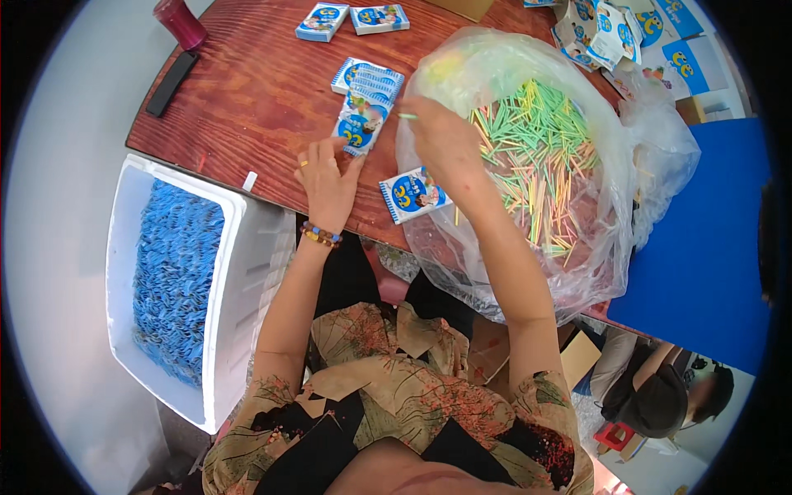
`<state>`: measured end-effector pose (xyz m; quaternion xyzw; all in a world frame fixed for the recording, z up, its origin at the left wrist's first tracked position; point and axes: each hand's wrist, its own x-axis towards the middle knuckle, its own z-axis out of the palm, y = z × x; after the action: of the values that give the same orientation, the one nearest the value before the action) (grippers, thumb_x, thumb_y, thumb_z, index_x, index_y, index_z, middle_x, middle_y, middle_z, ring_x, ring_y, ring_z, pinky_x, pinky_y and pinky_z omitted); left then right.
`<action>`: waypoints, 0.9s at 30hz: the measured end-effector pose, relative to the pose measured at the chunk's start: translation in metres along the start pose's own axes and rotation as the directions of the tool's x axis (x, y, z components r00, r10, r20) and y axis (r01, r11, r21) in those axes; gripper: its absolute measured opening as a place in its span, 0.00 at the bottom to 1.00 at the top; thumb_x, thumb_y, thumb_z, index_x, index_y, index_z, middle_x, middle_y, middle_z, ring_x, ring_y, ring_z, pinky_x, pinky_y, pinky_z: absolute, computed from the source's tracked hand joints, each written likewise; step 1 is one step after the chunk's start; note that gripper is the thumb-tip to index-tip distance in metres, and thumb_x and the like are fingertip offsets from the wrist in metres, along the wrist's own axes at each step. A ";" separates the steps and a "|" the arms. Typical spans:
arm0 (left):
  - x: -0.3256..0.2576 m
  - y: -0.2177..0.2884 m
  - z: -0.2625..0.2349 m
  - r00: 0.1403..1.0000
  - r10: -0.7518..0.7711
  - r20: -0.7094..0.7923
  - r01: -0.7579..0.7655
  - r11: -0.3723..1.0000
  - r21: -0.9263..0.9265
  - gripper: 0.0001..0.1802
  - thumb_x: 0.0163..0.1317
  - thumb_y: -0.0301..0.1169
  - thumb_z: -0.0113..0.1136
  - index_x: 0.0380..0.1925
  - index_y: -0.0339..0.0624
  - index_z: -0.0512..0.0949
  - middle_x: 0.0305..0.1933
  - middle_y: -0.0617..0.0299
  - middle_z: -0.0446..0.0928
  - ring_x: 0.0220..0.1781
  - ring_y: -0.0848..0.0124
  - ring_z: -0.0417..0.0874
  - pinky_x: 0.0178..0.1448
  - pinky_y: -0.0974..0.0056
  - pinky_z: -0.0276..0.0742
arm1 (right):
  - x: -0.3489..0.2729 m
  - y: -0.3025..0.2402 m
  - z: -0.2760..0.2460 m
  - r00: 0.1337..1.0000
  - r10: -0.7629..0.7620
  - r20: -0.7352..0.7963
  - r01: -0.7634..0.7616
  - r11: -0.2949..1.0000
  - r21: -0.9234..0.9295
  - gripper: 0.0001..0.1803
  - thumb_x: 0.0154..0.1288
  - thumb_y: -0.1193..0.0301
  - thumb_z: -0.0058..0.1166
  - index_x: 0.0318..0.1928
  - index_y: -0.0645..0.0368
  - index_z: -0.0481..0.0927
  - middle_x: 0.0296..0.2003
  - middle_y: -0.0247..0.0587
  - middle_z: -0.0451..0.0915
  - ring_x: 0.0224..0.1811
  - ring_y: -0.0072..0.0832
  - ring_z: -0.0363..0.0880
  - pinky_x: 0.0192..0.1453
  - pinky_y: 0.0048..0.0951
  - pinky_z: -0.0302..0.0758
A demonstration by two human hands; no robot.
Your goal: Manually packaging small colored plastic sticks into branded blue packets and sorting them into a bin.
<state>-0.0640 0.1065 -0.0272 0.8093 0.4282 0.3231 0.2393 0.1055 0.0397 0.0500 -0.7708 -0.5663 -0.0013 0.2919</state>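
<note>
My left hand (330, 181) grips the lower end of a blue and white packet (360, 121) between thumb and fingers. That packet leans over a fanned row of similar packets (375, 78) on the table. Just right of it, my right hand (450, 148) pinches a short pale green stick (407, 116), its end poking out left of the fingertips. Another packet (406, 196) lies flat near the table edge, below my right hand. A clear plastic bag (606, 264) spreads open at the right, with many green, yellow and pink sticks (536, 132) loose in it.
A white foam box (227, 280) full of blue pieces stands left of the red-brown table (247, 82). Two small boxes (322, 22) lie at the far side. A dark red bottle (180, 23) and a black bar (172, 83) sit far left. Another person (652, 388) is at lower right.
</note>
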 end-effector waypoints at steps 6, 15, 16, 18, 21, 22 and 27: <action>-0.024 0.037 0.000 0.974 0.065 0.216 -0.086 0.993 0.086 0.21 0.46 0.44 0.70 0.36 0.47 0.74 0.39 0.62 0.71 0.47 0.58 0.69 0.47 0.49 0.58 | -0.085 0.051 -0.049 0.976 0.187 0.113 -0.178 0.981 -0.082 0.13 0.60 0.70 0.52 0.46 0.57 0.77 0.40 0.47 0.78 0.38 0.46 0.79 0.41 0.43 0.73; -0.020 0.029 0.007 0.955 0.273 0.118 -0.288 0.947 0.141 0.11 0.49 0.36 0.68 0.28 0.47 0.76 0.30 0.68 0.74 0.39 0.67 0.72 0.48 0.57 0.55 | -0.112 0.057 -0.049 0.990 0.141 0.030 -0.141 0.990 -0.008 0.10 0.60 0.71 0.53 0.42 0.60 0.78 0.37 0.45 0.78 0.41 0.44 0.77 0.42 0.40 0.72; -0.019 0.031 0.004 0.939 0.331 0.088 -0.342 0.924 0.170 0.10 0.50 0.35 0.68 0.29 0.47 0.77 0.30 0.68 0.75 0.39 0.68 0.72 0.48 0.58 0.55 | -0.109 0.052 -0.047 0.986 0.159 0.039 -0.162 0.983 0.083 0.10 0.60 0.71 0.53 0.41 0.61 0.78 0.36 0.46 0.78 0.42 0.45 0.76 0.42 0.40 0.72; -0.018 0.037 0.001 0.937 0.344 0.056 -0.348 0.928 0.135 0.09 0.52 0.34 0.67 0.29 0.47 0.77 0.31 0.68 0.75 0.38 0.68 0.72 0.48 0.59 0.56 | -0.106 0.051 -0.041 0.988 0.154 0.028 -0.156 0.983 0.097 0.10 0.60 0.71 0.54 0.42 0.61 0.78 0.37 0.44 0.79 0.41 0.42 0.77 0.41 0.38 0.73; -0.021 0.049 -0.008 0.937 0.346 0.045 -0.346 0.938 0.003 0.08 0.52 0.32 0.66 0.30 0.46 0.77 0.32 0.68 0.76 0.37 0.69 0.73 0.48 0.61 0.56 | -0.099 0.041 -0.025 0.974 0.225 0.003 -0.211 0.910 0.357 0.11 0.61 0.72 0.56 0.43 0.62 0.78 0.37 0.39 0.80 0.38 0.33 0.78 0.40 0.31 0.73; -0.022 0.053 -0.010 0.938 0.341 0.068 -0.335 0.938 -0.089 0.08 0.52 0.31 0.67 0.30 0.45 0.77 0.32 0.67 0.76 0.37 0.68 0.73 0.48 0.61 0.55 | -0.097 0.039 -0.021 0.954 0.301 0.006 -0.247 0.773 0.584 0.11 0.60 0.73 0.57 0.43 0.62 0.79 0.37 0.35 0.81 0.36 0.27 0.78 0.39 0.26 0.73; -0.028 0.057 -0.012 0.988 0.082 0.128 -0.022 0.910 -0.414 0.06 0.55 0.28 0.66 0.30 0.44 0.77 0.34 0.68 0.76 0.39 0.74 0.75 0.46 0.64 0.67 | -0.095 0.047 -0.001 0.923 0.246 0.296 -0.382 0.484 0.787 0.08 0.61 0.75 0.58 0.42 0.62 0.80 0.33 0.29 0.79 0.34 0.13 0.74 0.38 0.18 0.71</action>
<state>-0.0541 0.0541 0.0100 0.7731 0.3107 0.3534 0.4254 0.1131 -0.0522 -0.0016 -0.6271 -0.3669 0.3758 0.5753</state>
